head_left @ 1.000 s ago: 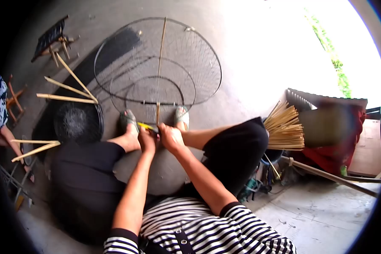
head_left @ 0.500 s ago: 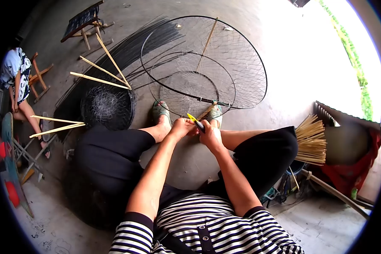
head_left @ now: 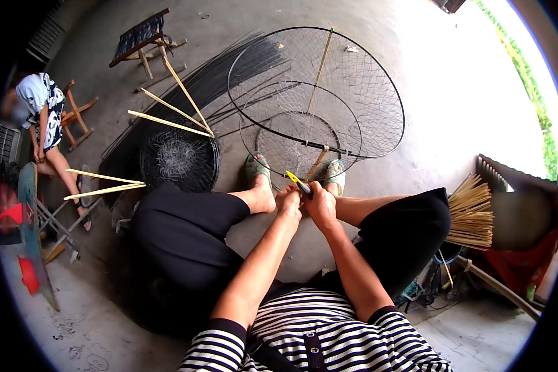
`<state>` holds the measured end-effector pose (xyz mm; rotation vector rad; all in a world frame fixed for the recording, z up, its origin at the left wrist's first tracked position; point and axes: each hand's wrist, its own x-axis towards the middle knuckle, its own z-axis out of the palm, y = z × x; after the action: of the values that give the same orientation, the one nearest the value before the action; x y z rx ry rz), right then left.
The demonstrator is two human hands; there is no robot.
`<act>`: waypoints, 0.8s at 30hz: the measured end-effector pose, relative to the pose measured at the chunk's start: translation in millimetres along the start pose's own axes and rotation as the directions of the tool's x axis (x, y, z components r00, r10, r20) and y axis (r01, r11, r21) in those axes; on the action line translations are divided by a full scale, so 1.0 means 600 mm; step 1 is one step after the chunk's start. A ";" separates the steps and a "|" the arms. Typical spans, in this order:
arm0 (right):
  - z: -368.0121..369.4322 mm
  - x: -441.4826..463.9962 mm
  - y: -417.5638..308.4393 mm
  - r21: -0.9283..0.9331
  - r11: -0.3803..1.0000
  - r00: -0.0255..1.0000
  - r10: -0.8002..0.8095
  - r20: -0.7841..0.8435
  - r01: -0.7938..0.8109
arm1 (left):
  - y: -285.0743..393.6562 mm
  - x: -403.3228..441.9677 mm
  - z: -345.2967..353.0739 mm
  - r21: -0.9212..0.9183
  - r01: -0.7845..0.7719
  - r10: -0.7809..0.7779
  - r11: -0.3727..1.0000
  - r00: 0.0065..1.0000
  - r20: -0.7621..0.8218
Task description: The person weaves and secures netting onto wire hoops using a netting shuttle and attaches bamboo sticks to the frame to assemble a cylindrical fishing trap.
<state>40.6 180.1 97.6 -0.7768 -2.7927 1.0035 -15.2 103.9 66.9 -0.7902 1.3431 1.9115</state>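
Observation:
A small yellow-and-black hand tool [head_left: 298, 183] points up and to the left between my hands; its exact kind is not clear. My right hand [head_left: 322, 204] is closed around its dark end. Pressed close beside it, my left hand [head_left: 287, 201] has its fingers curled in, and what they grip is hidden. Just beyond my hands a round net frame [head_left: 359, 99] with black hoops and thin mesh stands tilted on the floor. A wooden stick [head_left: 317, 165] leans at its near edge, between my feet.
To the left sits a dark net basket [head_left: 180, 155] with pale sticks [head_left: 170, 119] on it, beside a spread of black rods [head_left: 242, 65]. A sheaf of sticks [head_left: 471, 214] is by my right knee. A folding stool [head_left: 142, 40] and a seated person [head_left: 42, 118] are farther left.
The whole view has shifted, so the scene sits further right and slightly lower. My hands stay together, with the tool still in the right one.

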 end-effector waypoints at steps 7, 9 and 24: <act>0.000 0.004 -0.012 0.033 0.999 0.999 0.040 -0.022 -0.039 | -0.009 0.017 0.003 -0.042 -0.076 0.075 0.996 0.997 -0.014; -0.007 0.003 -0.017 0.048 0.998 0.999 0.043 -0.017 -0.042 | -0.004 0.009 0.006 -0.048 -0.065 0.063 0.997 0.997 -0.046; 0.005 0.009 -0.011 -0.064 0.992 0.984 -0.116 -0.132 0.108 | -0.020 0.025 0.019 -0.144 -0.177 0.160 0.974 0.979 -0.124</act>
<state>32.2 176.3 98.7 -0.6582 -2.7240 0.8242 -15.9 120.5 51.8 -0.8950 1.3794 2.1530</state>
